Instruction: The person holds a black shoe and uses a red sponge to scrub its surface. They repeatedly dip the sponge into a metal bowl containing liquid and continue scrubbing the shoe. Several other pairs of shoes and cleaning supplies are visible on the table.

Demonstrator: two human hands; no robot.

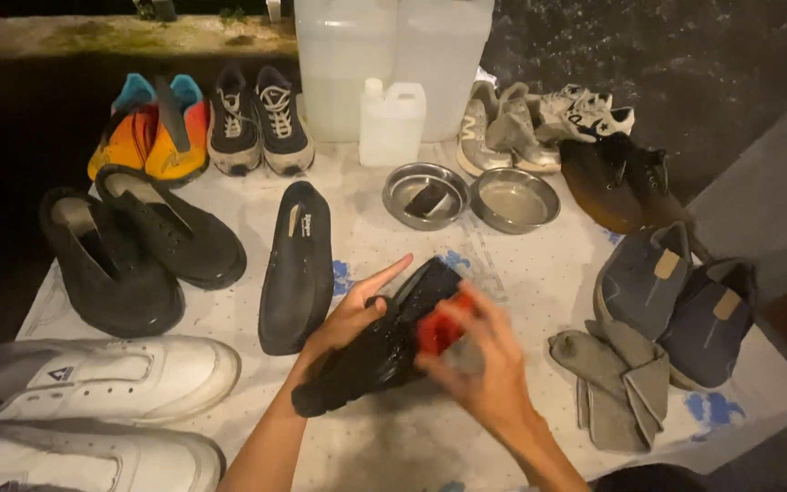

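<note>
My left hand [350, 314] grips a wet black slip-on shoe [377, 351] from its left side, with the index finger stretched out over the top. My right hand [486, 360] presses a small red brush [442, 326] against the shoe's upper; the hand is blurred. The shoe lies tilted above the white dotted cloth [539, 273] near the front middle. Its matching black slip-on [297, 264] lies flat just to the left.
Two steel bowls [425, 193] [515, 200] stand behind, one holding a dark block. White plastic jugs [392, 123] stand at the back. Pairs of shoes ring the cloth: black [138, 246], orange [149, 137], white [111, 378], blue-grey [676, 296], brown [617, 182]. Grey insoles [617, 378] lie right.
</note>
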